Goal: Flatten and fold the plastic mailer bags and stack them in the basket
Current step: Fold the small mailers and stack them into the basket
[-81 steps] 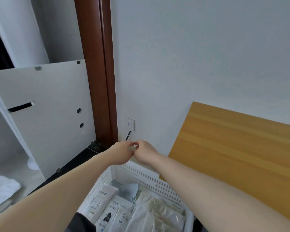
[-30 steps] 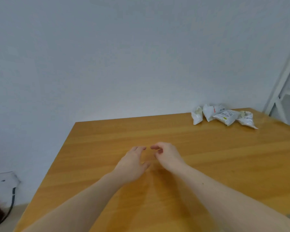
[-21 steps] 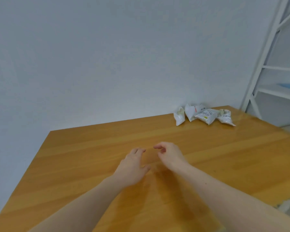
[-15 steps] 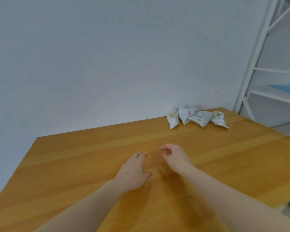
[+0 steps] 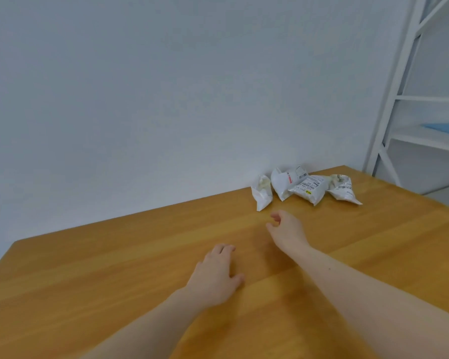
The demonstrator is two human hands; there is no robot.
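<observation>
Right now four crumpled mailer bags (image 5: pixel 305 187) lie in a loose cluster at the far edge of the counter (image 5: pixel 114 268), against the wall, and none of them is held. The right hand (image 5: pixel 287 230) reaches toward them, hovering above the wood, its grip loosely curled round nothing, short of the nearest bag (image 5: pixel 261 192) at the left end of the cluster. The left hand (image 5: pixel 215 275) rests palm down on the counter nearer the person, fingers relaxed and spread, touching only the wood. The basket is not in view.

The likely next step is picking one bag out of the cluster. The bags look puffed and slippery, and they overlap, so a hasty grab could drag a neighbour along or push the pile along the wall toward the far right corner. Trapped air may also resist flattening, and a fold pressed too early would probably spring open. With the basket out of sight, a blind drop could miss the stack.
</observation>
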